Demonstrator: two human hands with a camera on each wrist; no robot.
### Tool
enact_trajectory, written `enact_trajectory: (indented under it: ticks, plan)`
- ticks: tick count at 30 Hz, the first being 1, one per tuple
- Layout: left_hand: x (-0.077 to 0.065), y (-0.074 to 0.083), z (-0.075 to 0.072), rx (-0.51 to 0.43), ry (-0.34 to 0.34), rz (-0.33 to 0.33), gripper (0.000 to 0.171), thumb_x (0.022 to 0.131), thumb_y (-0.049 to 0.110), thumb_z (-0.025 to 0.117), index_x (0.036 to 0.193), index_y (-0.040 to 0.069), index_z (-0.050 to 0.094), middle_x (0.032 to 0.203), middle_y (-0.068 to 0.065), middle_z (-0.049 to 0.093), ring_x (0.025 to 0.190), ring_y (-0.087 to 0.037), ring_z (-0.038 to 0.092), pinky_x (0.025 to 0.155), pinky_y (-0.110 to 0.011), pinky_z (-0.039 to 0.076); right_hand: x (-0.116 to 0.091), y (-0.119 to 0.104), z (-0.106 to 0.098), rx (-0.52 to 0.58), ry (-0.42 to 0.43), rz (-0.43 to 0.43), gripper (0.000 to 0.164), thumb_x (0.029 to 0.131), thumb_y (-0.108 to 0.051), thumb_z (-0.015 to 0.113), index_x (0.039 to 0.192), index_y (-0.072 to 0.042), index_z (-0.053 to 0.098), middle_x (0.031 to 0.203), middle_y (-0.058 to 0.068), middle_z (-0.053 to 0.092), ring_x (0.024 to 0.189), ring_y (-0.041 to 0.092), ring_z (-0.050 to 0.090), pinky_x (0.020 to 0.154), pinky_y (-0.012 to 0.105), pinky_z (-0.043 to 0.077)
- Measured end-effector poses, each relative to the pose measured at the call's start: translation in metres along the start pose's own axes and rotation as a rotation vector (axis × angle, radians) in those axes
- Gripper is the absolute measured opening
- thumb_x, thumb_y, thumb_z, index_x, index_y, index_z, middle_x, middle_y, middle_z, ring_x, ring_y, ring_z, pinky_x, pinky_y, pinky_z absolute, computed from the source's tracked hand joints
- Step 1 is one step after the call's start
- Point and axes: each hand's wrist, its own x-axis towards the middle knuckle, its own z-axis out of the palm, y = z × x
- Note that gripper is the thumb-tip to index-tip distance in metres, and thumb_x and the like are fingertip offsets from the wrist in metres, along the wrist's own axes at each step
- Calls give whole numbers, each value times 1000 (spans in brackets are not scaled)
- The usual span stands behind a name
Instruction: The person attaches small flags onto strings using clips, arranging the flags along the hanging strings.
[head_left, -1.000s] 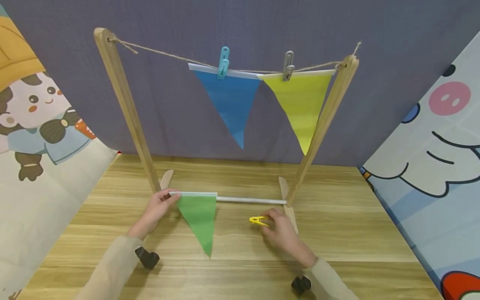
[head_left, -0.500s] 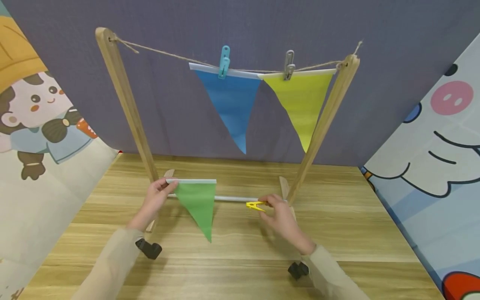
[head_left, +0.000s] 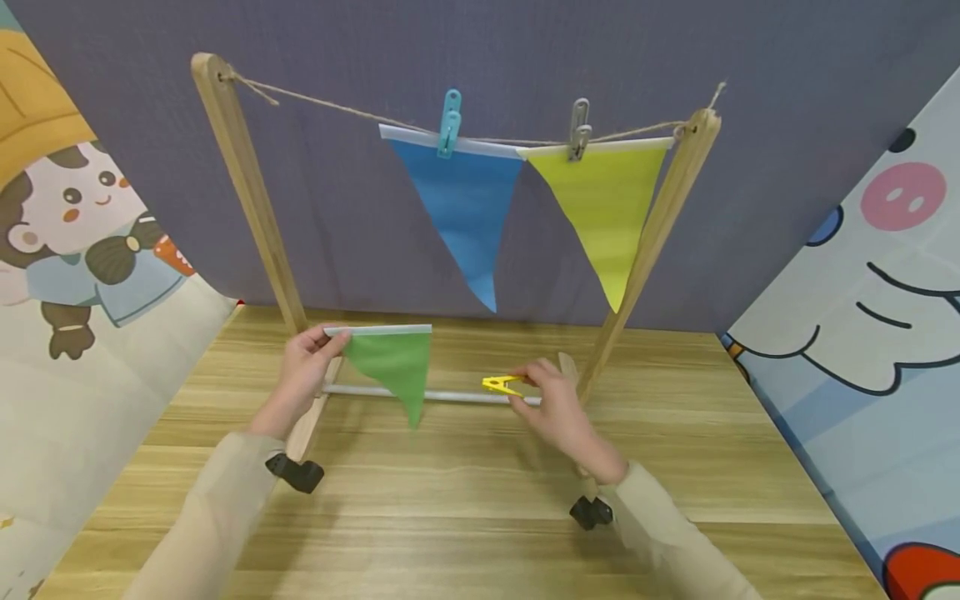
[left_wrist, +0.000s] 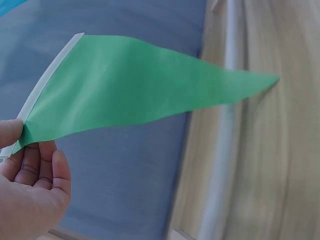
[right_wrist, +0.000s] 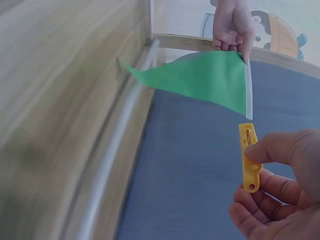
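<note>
My left hand [head_left: 303,367] pinches a green triangular pennant [head_left: 393,358] by the left end of its white top band, and the flag hangs point down. In the left wrist view the thumb lies over that corner of the pennant [left_wrist: 115,85]. To the right, my right hand [head_left: 555,404] holds a yellow clothespin [head_left: 501,384] between thumb and fingers, its nose toward the pennant. The right wrist view has the clothespin [right_wrist: 249,157] just apart from the band's free end. Higher up, a blue pennant [head_left: 465,208] and a yellow pennant [head_left: 606,208] hang on a twine line [head_left: 330,104].
A blue clothespin [head_left: 448,125] and a grey one [head_left: 578,131] grip the hanging pennants. The twine spans a left wooden post [head_left: 251,192] and a right post [head_left: 660,225]. A white rod [head_left: 472,397] joins them low over the wooden table [head_left: 450,517]. Behind stands a grey-blue panel [head_left: 337,225].
Both hands have risen and moved away from me toward the frame. The green pennant has lifted above the white rod, and the yellow clothespin has come up with the right hand.
</note>
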Motion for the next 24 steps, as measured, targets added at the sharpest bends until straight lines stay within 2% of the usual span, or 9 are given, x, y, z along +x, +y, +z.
enact_trajectory:
  ticks: [8, 12, 16, 24]
  plan:
    - [7, 17, 6, -49, 28, 49, 10, 90, 1, 59, 88, 7, 67, 75, 13, 64, 69, -1, 57, 67, -15, 48, 17, -10, -6, -33, 12, -33, 30, 70, 4, 76, 98, 4, 65, 92, 13, 63, 81, 26, 60, 73, 38, 51]
    - [11, 26, 8, -75, 33, 60, 15, 90, 1, 60, 85, 14, 68, 75, 12, 65, 68, -2, 58, 67, -16, 49, 25, -13, -11, -47, 21, -30, 30, 70, 3, 76, 98, 4, 65, 94, 13, 63, 82, 27, 62, 74, 36, 52]
    - [15, 36, 8, -98, 38, 71, 22, 90, 4, 61, 80, 22, 68, 76, 12, 65, 69, -2, 57, 67, -15, 48, 33, -17, -18, 2, 18, -50, 29, 72, 6, 74, 99, 6, 64, 94, 15, 62, 83, 29, 61, 73, 38, 53]
    - [24, 58, 9, -172, 66, 116, 13, 87, 8, 66, 80, 19, 71, 77, 8, 65, 69, -3, 56, 65, -14, 47, 50, -27, -26, 14, 36, -132, 27, 73, 6, 73, 98, 5, 64, 94, 15, 61, 83, 28, 58, 73, 36, 52]
